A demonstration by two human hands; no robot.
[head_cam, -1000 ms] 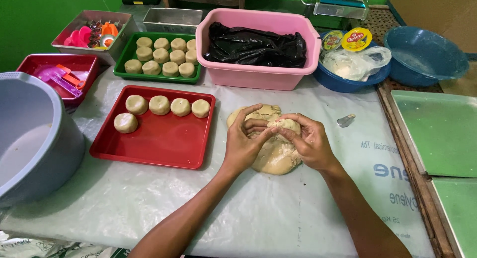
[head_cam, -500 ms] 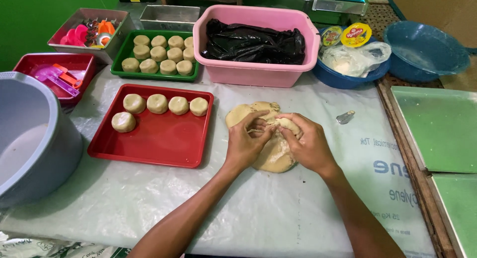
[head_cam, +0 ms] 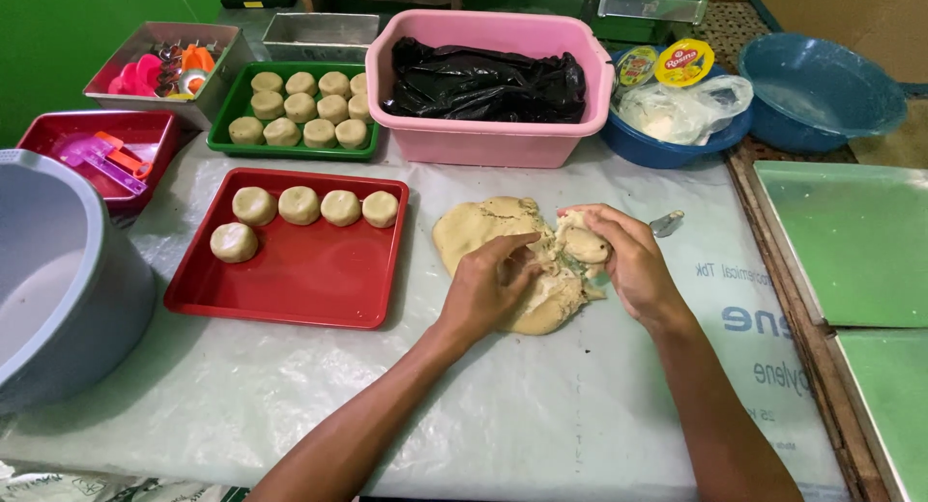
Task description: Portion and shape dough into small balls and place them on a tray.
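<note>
Head view: L hand (head_cam: 488,291) presses flat on the big beige dough slab (head_cam: 483,233) w/ fingers curled. R hand (head_cam: 628,260) pinches a small dough lump (head_cam: 586,244) off its edge. Keep L firm, twist clean. Red plastic tray (head_cam: 290,289) sits left of grip.

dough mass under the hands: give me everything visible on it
The dough is a pale tan, soft-looking lump, flattened and irregular, with a torn, ragged patch near its middle. It lies on the plastic sheet right of the red tray, apart from it. The left hand presses down on its centre; the right hand grips a small piece pulled up at its right edge, seemingly not fully detached. Its lower right part is hidden by the hands.
</note>
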